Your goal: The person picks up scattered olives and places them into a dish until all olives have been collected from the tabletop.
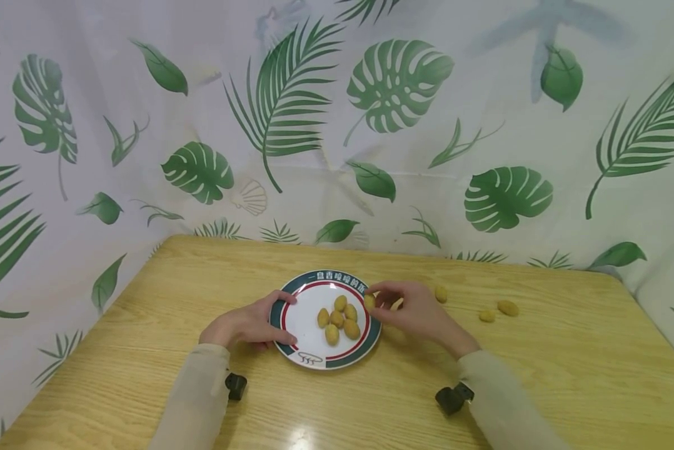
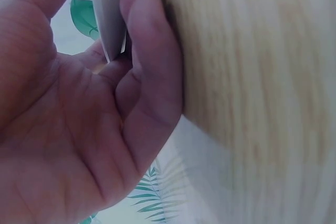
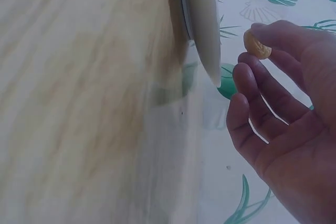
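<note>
A round white plate [image 1: 306, 312] with a dark green band and a red ring lies on the table. My left hand [image 1: 252, 322] grips its left rim, thumb on top; in the left wrist view other fingers curl beneath the plate's edge [image 2: 107, 14]. Several small yellow-brown oval pieces [image 1: 337, 319] sit together on the plate's right half. Over the right rim, my right hand [image 1: 418, 309] pinches another oval piece [image 3: 257, 45] between thumb and fingertips. The right wrist view shows the remaining fingers spread loosely below it.
Three more oval pieces, one near piece [image 1: 441, 294] behind the right hand, a small piece [image 1: 487, 315] and a longer piece [image 1: 508, 307], lie on the wooden table [image 1: 359, 406] to the right. A leaf-patterned cloth [image 1: 314, 206] hangs behind the table.
</note>
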Demonstrator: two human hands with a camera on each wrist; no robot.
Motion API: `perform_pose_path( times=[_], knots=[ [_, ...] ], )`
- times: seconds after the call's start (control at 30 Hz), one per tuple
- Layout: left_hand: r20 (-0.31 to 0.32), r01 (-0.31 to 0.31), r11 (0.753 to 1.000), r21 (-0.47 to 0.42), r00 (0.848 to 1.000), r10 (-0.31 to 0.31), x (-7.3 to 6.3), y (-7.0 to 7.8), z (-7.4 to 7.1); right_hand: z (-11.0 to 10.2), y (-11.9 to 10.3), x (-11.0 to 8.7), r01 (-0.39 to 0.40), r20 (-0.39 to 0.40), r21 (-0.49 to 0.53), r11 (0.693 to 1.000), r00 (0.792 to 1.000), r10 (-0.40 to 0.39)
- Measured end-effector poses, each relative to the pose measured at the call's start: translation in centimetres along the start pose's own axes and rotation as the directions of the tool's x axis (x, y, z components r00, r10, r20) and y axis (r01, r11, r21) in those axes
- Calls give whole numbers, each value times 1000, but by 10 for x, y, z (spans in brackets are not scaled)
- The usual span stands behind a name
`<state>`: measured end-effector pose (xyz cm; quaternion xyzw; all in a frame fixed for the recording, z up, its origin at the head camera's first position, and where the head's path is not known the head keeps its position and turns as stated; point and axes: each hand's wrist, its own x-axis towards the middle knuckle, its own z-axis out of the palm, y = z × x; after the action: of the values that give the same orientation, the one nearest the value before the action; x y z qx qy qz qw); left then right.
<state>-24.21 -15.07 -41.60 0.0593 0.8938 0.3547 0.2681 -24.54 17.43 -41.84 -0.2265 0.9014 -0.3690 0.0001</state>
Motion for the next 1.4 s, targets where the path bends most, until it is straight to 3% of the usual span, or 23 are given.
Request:
perform_pose_path(
  times=[0.53, 0.9, 1.4],
  knots=[
    [-9, 24, 1000, -10, 1000, -24, -1, 1, 1, 19, -18, 29, -4, -25, 39, 999, 1000, 5],
    [-4, 23, 999, -22, 1000, -23, 0, 3, 2, 34, -21, 43, -96, -23, 39, 995, 995, 97],
    [5, 30, 999, -25, 1000, -30, 0, 3, 0, 45, -25, 55, -138, -38, 35, 990, 990, 139]
  ],
)
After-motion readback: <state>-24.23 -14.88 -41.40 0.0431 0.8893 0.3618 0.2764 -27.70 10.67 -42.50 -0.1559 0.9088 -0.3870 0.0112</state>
